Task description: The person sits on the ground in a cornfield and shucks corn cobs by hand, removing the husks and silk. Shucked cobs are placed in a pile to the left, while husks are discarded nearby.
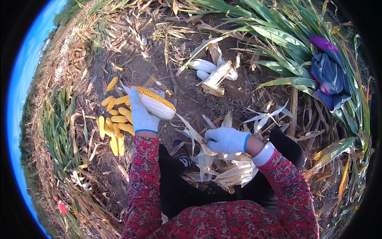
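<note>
My left hand (pixel 144 110), in a white knit glove with a blue cuff edge, holds a partly husked ear of corn (pixel 156 101). Yellow kernels show along its upper side, and pale husk covers the lower side. In the same kind of glove, my right hand (pixel 225 139) is closed on a strip of dry husk (pixel 192 131) that stretches toward the tip of that ear. Bare yellow corn ears (pixel 119 119) lie heaped on the soil left of my left hand. Beyond my hands, several ears still in pale husk (pixel 216 74) lie on the ground. Loose husks (pixel 235 173) are piled between my legs.
Cut green corn stalks (pixel 280 41) lie at the upper right, with a dark blue and purple cloth (pixel 331 74) on them. More stalks (pixel 59 119) line the left side. A torn-open husk (pixel 267 116) lies right of centre. My shoe (pixel 182 154) is below my hands.
</note>
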`<state>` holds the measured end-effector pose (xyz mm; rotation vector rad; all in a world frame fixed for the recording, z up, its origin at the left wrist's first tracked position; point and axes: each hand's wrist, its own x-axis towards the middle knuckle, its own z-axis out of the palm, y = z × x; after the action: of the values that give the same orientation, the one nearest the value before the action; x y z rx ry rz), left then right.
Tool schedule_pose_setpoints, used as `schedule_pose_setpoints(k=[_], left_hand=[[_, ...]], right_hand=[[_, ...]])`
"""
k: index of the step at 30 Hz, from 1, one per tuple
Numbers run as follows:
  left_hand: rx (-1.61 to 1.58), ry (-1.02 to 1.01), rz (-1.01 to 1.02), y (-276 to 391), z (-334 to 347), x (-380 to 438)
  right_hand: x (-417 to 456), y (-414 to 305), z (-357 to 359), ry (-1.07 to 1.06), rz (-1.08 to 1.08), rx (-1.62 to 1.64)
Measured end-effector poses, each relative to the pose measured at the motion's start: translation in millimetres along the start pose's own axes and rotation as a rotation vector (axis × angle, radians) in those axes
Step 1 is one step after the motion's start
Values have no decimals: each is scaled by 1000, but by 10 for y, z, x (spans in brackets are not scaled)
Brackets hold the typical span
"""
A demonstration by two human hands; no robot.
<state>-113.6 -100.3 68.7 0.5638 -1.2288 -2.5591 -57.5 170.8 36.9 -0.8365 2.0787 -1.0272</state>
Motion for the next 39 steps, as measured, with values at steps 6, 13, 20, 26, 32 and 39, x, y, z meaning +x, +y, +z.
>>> schedule_pose_setpoints(k=[6, 13, 20, 26, 32, 39], left_hand=[[-22, 0, 96, 308, -92, -46], [77, -448, -366, -425, 210, -546], [368, -646, -391, -842, 264, -773], [449, -620, -293, -766, 408, -797], [206, -454, -446, -735, 331, -696], [211, -377, -474, -721, 409, -823]], right_hand=[[-220, 252, 167, -383, 247, -467], [-13, 149, -364, 677, -188, 368], [133, -27, -504, 788, -72, 435], [151, -26, -473, 805, 46, 723], [174, -14, -405, 847, -30, 1057], [264, 62, -308, 959, -170, 1166]])
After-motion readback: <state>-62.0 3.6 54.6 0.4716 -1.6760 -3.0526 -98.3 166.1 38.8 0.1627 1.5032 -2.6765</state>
